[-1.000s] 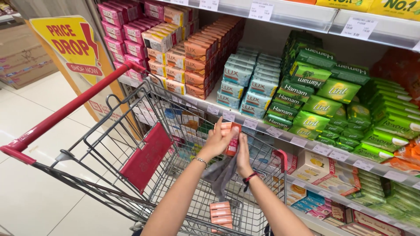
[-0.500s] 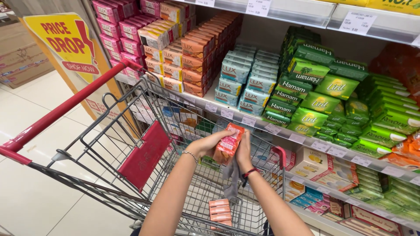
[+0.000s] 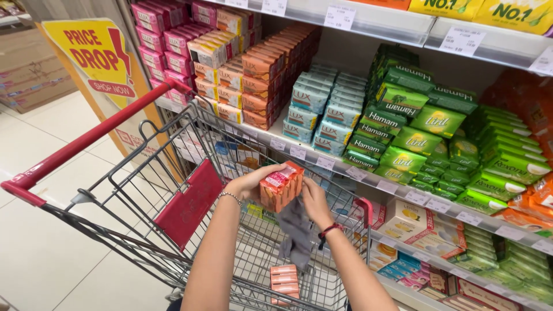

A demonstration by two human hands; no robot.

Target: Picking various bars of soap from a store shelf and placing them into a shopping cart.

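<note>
- The left hand [image 3: 249, 183] and right hand [image 3: 314, 201] clamp an orange soap multipack [image 3: 280, 186] between them, each grip closed on one side, above the shopping cart [image 3: 144, 190].
- A grey cloth [image 3: 295, 230] hangs below it (touching or not, unclear).
- Risk: the glossy wrap could slip and the pack land on the smaller soap pack [image 3: 284, 282] in the basket.

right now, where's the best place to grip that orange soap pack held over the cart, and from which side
Probably by its two long side faces, one hand from each side. The orange soap pack is a blocky bundle tilted over the cart, its printed top facing up. The left hand cups its left face and the right hand its right, which leaves the flat bottom free.
</note>
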